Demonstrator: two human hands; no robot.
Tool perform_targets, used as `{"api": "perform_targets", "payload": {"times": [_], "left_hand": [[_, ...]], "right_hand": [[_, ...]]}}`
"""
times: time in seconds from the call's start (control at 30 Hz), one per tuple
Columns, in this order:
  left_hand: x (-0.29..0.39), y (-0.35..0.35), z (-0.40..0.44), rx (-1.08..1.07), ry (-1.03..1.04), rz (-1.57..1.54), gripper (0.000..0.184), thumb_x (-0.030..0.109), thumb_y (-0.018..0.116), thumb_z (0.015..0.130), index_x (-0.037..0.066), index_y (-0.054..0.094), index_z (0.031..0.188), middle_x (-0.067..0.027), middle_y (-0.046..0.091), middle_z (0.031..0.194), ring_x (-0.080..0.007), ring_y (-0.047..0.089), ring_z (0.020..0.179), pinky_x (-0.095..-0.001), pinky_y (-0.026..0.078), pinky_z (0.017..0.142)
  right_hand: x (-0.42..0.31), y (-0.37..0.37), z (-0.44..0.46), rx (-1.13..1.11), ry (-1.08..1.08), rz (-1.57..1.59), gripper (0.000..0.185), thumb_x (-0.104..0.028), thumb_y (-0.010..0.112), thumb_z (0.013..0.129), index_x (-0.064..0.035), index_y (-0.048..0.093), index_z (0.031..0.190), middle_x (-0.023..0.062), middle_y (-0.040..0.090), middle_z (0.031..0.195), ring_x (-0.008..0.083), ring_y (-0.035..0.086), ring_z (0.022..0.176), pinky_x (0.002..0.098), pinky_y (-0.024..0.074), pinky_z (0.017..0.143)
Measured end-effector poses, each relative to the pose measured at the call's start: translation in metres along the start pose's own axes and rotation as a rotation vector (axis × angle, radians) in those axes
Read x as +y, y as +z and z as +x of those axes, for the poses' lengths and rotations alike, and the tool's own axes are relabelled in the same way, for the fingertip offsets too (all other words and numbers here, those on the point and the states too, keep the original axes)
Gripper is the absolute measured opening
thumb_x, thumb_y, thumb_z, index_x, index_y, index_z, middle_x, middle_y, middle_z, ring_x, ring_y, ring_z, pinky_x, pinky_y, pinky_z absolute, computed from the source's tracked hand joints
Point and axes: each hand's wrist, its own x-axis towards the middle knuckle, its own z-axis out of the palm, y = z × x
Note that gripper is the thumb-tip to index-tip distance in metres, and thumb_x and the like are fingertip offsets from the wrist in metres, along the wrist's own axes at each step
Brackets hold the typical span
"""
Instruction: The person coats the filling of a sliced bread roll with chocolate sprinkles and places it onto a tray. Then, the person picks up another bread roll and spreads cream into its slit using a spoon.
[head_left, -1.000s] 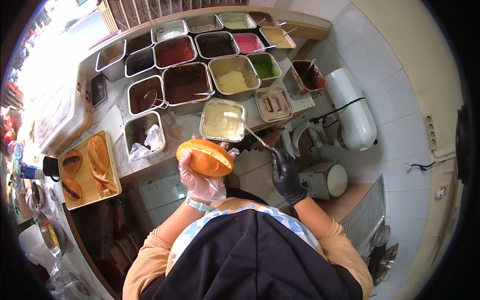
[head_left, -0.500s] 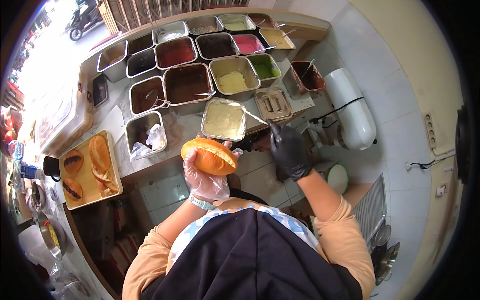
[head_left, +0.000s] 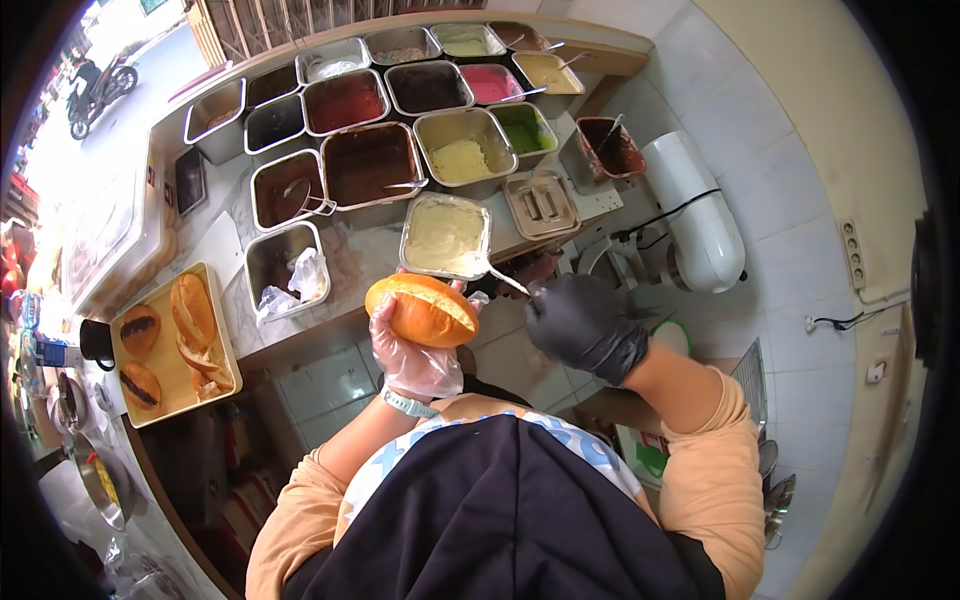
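Note:
A split bread roll (head_left: 424, 310) rests in my left hand (head_left: 413, 358), which wears a clear plastic glove with the fingers wrapped round the roll. My right hand (head_left: 585, 328), in a black glove, grips the end of a thin spreading tool (head_left: 508, 281) coated in pale cream. The tool's far end meets the lower right corner of a metal tub of pale cream (head_left: 445, 234). This tub stands at the counter's near edge, just above the roll.
Metal tubs of coloured fillings, including a dark brown one (head_left: 372, 165), line the counter. A yellow tray (head_left: 228, 377) with bread lies at the left. A lidded container (head_left: 541, 204) and a white mixer (head_left: 697, 215) stand at the right.
My right hand has risen and turned, its elbow swinging outward, and the tool's tip has shifted down along the cream tub's right side. My left hand moved slightly right with the roll.

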Motion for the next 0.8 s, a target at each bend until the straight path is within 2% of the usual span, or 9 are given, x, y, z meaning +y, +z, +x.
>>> {"api": "perform_targets", "payload": {"times": [0.1, 0.2, 0.3, 0.4, 0.5, 0.6, 0.7, 0.8], "left_hand": [[0.001, -0.002, 0.0, 0.01, -0.019, -0.019, 0.054, 0.033, 0.064, 0.079, 0.018, 0.043, 0.127, -0.0128, 0.047, 0.125, -0.0418, 0.048, 0.116, -0.0674, 0.041, 0.091], [0.002, 0.001, -0.002, 0.008, -0.005, -0.01, 0.055, 0.033, 0.064, 0.079, 0.018, 0.042, 0.128, -0.0116, 0.047, 0.124, -0.0417, 0.047, 0.117, -0.0685, 0.041, 0.09], [0.002, 0.004, -0.009, -0.003, 0.004, 0.013, 0.056, 0.033, 0.064, 0.08, 0.018, 0.042, 0.129, -0.0105, 0.049, 0.123, -0.0401, 0.047, 0.118, -0.0694, 0.04, 0.09], [0.008, 0.007, -0.008, -0.012, -0.006, 0.017, 0.056, 0.033, 0.064, 0.08, 0.018, 0.042, 0.129, -0.0097, 0.05, 0.122, -0.0379, 0.047, 0.119, -0.0696, 0.039, 0.09], [0.01, 0.006, -0.008, -0.012, -0.029, -0.005, 0.057, 0.034, 0.064, 0.08, 0.019, 0.042, 0.13, -0.0088, 0.051, 0.122, -0.0361, 0.047, 0.12, -0.0696, 0.039, 0.091], [0.011, 0.002, -0.005, 0.008, -0.032, 0.027, 0.059, 0.039, 0.064, 0.079, 0.017, 0.043, 0.13, -0.0103, 0.05, 0.123, -0.0372, 0.046, 0.12, -0.0703, 0.038, 0.092], [0.013, 0.005, -0.004, 0.028, -0.036, 0.036, 0.061, 0.043, 0.064, 0.079, 0.016, 0.043, 0.129, -0.0106, 0.05, 0.123, -0.0369, 0.046, 0.12, -0.0706, 0.037, 0.093], [0.017, 0.006, -0.002, 0.016, -0.056, 0.037, 0.058, 0.041, 0.063, 0.08, 0.015, 0.044, 0.128, -0.0101, 0.05, 0.122, -0.0345, 0.048, 0.117, -0.068, 0.038, 0.093]], "right_hand": [[0.007, 0.013, -0.005, 0.014, 0.166, 0.552, 0.014, -0.013, 0.057, 0.081, -0.0028, 0.066, 0.08, 0.0188, 0.059, 0.059, 0.0356, 0.062, 0.055, 0.0417, 0.0497, 0.054], [0.008, 0.021, -0.003, 0.145, 0.166, 0.616, 0.018, -0.013, 0.057, 0.083, -0.0008, 0.067, 0.09, 0.0205, 0.062, 0.066, 0.0372, 0.062, 0.061, 0.0425, 0.0489, 0.055], [0.017, 0.068, 0.019, 0.377, 0.037, 0.257, 0.021, -0.012, 0.059, 0.083, -0.0016, 0.067, 0.099, 0.0205, 0.064, 0.079, 0.0373, 0.063, 0.069, 0.0409, 0.0493, 0.058], [0.014, 0.066, 0.014, 0.243, 0.014, 0.296, 0.02, -0.009, 0.062, 0.082, -0.0015, 0.066, 0.1, 0.019, 0.065, 0.089, 0.0364, 0.064, 0.075, 0.0399, 0.0503, 0.062], [0.022, 0.054, 0.021, 0.326, 0.06, 0.483, 0.017, -0.005, 0.062, 0.082, -0.0015, 0.065, 0.098, 0.0183, 0.066, 0.091, 0.0365, 0.064, 0.079, 0.0404, 0.0513, 0.067], [0.023, 0.043, 0.025, 0.485, 0.071, 0.503, 0.016, -0.005, 0.062, 0.083, -0.0002, 0.065, 0.098, 0.02, 0.065, 0.09, 0.0365, 0.063, 0.084, 0.0405, 0.0509, 0.069], [0.023, 0.049, 0.03, 0.526, 0.098, 0.479, 0.016, -0.007, 0.059, 0.086, 0.0002, 0.065, 0.099, 0.0201, 0.065, 0.09, 0.0364, 0.063, 0.085, 0.0401, 0.0504, 0.071], [0.029, 0.074, 0.032, 0.313, 0.145, 0.43, 0.016, -0.009, 0.057, 0.089, 0.0012, 0.065, 0.098, 0.0201, 0.066, 0.092, 0.0368, 0.063, 0.084, 0.0396, 0.0503, 0.072]]}}
